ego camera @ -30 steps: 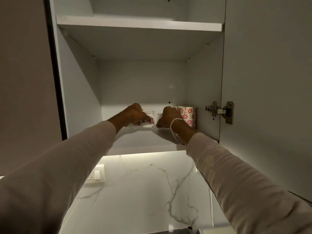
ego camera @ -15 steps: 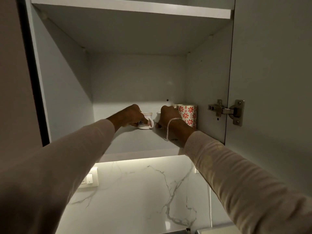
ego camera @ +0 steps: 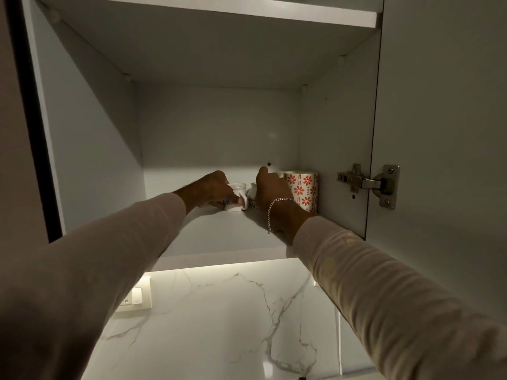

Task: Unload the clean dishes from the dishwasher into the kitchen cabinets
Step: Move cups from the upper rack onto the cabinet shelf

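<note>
Both arms reach up into an open wall cabinet. My left hand [ego camera: 212, 192] grips a small white cup [ego camera: 236, 197] with a handle and a blue mark, standing on the lower shelf [ego camera: 219, 231]. Just to its right, my right hand [ego camera: 273, 190], with a bracelet on the wrist, curls round a second white cup [ego camera: 251, 193] that is mostly hidden behind it. A tall mug with a red flower pattern [ego camera: 301, 191] stands at the shelf's right end, close behind my right hand.
The cabinet door [ego camera: 444, 133] stands open on the right, its metal hinge [ego camera: 367, 185] beside the flowered mug. An upper shelf [ego camera: 247, 9] spans the top. Below the cabinet is a lit marble backsplash [ego camera: 233, 319] with a wall socket [ego camera: 135, 297].
The view has tilted slightly upward and closer. Both hands stay on the cups at the same place on the shelf.
</note>
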